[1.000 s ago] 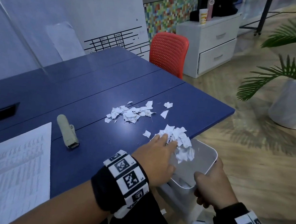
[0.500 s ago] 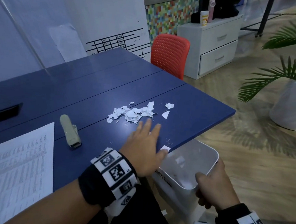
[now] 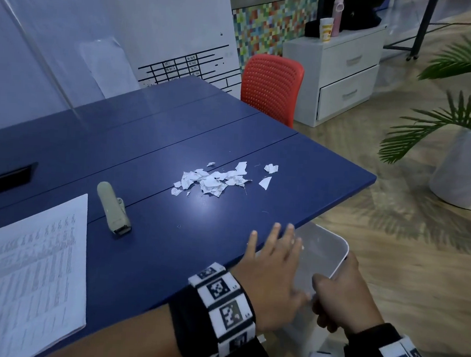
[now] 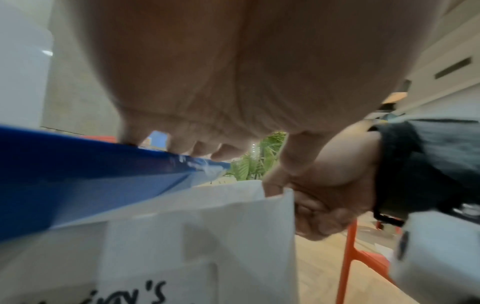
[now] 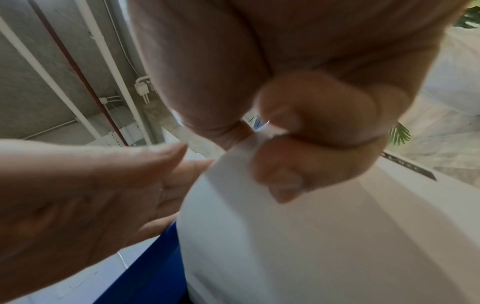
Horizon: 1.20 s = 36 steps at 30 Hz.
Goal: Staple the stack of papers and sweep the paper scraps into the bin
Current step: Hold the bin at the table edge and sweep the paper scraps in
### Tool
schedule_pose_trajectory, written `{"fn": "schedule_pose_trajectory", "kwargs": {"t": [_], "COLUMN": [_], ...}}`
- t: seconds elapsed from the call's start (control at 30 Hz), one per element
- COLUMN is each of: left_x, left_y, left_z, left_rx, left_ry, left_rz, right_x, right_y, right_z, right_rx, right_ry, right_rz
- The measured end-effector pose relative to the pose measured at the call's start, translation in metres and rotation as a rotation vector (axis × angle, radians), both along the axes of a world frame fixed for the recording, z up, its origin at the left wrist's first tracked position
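A pile of torn white paper scraps (image 3: 212, 180) lies on the blue table (image 3: 145, 255), with two stray scraps (image 3: 268, 175) to its right. My left hand (image 3: 274, 267) is flat with fingers spread, over the table's near edge and the white bin (image 3: 332, 249). My right hand (image 3: 340, 297) grips the bin's near rim (image 5: 233, 156) and holds the bin just below the table edge. The beige stapler (image 3: 113, 208) lies left of the scraps. The printed paper stack (image 3: 24, 272) rests at the near left corner.
A red chair (image 3: 271, 89) stands at the table's far end, a white drawer cabinet (image 3: 342, 71) behind it. A potted palm (image 3: 464, 155) stands on the wooden floor to the right. A black slot (image 3: 3, 180) is set in the table at the left.
My left hand swept a clump of scraps off the table edge into the bin, and now sits at the edge with no scraps under it. The right hand keeps its grip on the bin.
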<state>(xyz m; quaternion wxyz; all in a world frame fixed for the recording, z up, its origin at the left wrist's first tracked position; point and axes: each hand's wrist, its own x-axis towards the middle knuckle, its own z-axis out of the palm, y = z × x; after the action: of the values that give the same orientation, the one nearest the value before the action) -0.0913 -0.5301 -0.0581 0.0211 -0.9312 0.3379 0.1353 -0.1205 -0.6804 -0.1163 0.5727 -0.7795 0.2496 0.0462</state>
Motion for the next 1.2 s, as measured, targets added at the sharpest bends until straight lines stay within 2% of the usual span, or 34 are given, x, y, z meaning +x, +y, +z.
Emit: {"fn": "schedule_pose_trajectory", "kwargs": {"t": [0.1, 0.17, 0.23, 0.3, 0.4, 0.5, 0.57, 0.7, 0.9, 1.0, 1.1, 1.2], "left_x": [-0.005, -0.001, 0.010, 0.026, 0.049, 0.056, 0.050, 0.029, -0.010, -0.012, 0.005, 0.042], "left_y": [0.003, 0.013, 0.028, 0.049, 0.084, 0.102, 0.098, 0.071, 0.027, 0.021, 0.028, 0.044], "left_z": [0.003, 0.011, 0.021, 0.032, 0.039, 0.032, 0.025, 0.013, 0.002, 0.005, 0.023, 0.051], "left_rx": [-0.061, -0.146, -0.250, -0.302, -0.156, -0.008, 0.026, 0.052, -0.015, -0.040, -0.233, -0.390], "left_ry": [0.055, 0.056, -0.011, -0.030, 0.009, 0.135, 0.181, 0.097, 0.034, 0.071, 0.142, 0.022], "left_rz": [-0.129, -0.108, 0.037, 0.270, 0.606, 0.758, 0.746, 0.605, 0.145, -0.054, -0.007, 0.178], "right_x": [-0.001, -0.001, -0.001, -0.002, -0.004, -0.007, -0.008, -0.010, -0.009, -0.008, -0.008, -0.007], "right_y": [-0.002, 0.000, 0.002, 0.004, 0.011, 0.020, 0.024, 0.028, 0.027, 0.024, 0.020, 0.017], "right_z": [-0.001, -0.001, -0.002, -0.003, -0.006, -0.009, -0.009, -0.009, -0.007, -0.007, -0.006, -0.005], "right_rx": [-0.005, 0.009, 0.007, 0.012, 0.028, 0.049, 0.053, 0.068, 0.041, 0.021, 0.013, 0.010], "right_ry": [0.003, -0.005, -0.004, 0.012, 0.005, -0.007, -0.013, -0.014, -0.018, -0.009, -0.006, 0.005], "right_rz": [0.005, -0.007, -0.011, -0.016, -0.031, -0.049, -0.048, -0.037, -0.015, -0.016, -0.018, -0.021]}}
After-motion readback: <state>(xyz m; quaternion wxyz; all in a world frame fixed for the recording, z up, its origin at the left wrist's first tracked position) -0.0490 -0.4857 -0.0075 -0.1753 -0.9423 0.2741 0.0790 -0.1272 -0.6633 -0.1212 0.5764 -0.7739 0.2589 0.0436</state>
